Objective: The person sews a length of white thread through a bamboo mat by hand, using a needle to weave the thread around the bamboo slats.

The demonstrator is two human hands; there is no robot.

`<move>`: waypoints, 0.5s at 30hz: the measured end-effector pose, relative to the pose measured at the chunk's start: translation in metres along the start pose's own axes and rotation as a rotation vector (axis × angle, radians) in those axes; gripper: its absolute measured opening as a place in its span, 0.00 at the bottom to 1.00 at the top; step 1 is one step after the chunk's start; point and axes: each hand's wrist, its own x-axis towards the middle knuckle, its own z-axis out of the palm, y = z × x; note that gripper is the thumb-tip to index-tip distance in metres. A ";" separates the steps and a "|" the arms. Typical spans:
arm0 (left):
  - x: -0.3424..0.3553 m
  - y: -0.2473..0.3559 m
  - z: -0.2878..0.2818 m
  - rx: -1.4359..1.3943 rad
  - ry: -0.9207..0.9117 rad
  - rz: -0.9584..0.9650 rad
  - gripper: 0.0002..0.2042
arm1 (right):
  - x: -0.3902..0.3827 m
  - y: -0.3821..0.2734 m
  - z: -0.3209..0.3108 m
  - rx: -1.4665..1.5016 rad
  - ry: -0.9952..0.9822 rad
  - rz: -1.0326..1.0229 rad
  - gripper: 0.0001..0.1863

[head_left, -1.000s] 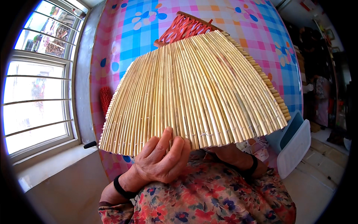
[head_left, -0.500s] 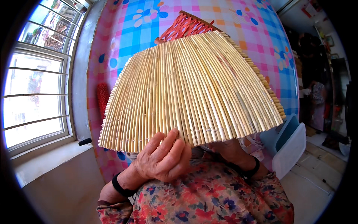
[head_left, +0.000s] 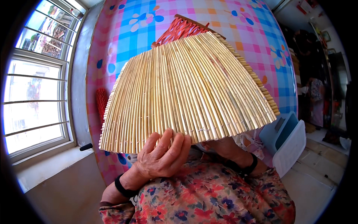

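Observation:
A wide mat of pale stalks point(head_left: 175, 89), bound side by side with thread, spreads in front of me and slants down toward my body. A further layer of stalk ends shows along its right side. My left hand point(head_left: 160, 155) grips the near edge, its bent fingertips on top of the stalks; the thumb is hidden. Beneath the near edge, right of my left hand, is my right hand point(head_left: 223, 147); the mat covers its fingers. Past the far edge, a red strap lattice point(head_left: 182, 30) with a brown bar sticks out from under the mat.
A checked, flowered cloth point(head_left: 209, 13) covers the table. A red textured object point(head_left: 101, 101) lies left of the mat. A barred window point(head_left: 35, 100) and its sill point(head_left: 52, 164) stand at left. At right are a blue-grey bin point(head_left: 274, 128), a whitish lid point(head_left: 290, 151) and another person point(head_left: 316, 100).
The mat's near right corner has shifted slightly left and away from me. My left hand's fingers have moved a little on the edge. The view has turned slightly.

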 end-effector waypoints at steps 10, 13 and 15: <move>0.000 -0.002 0.004 0.028 0.007 -0.001 0.09 | 0.008 0.000 0.005 -0.064 0.035 0.073 0.09; 0.001 -0.005 0.005 0.022 0.001 0.013 0.09 | 0.013 0.001 0.005 -0.060 0.027 0.015 0.08; -0.001 -0.005 0.007 0.021 0.009 0.015 0.09 | 0.016 -0.002 0.008 0.040 0.043 -0.089 0.06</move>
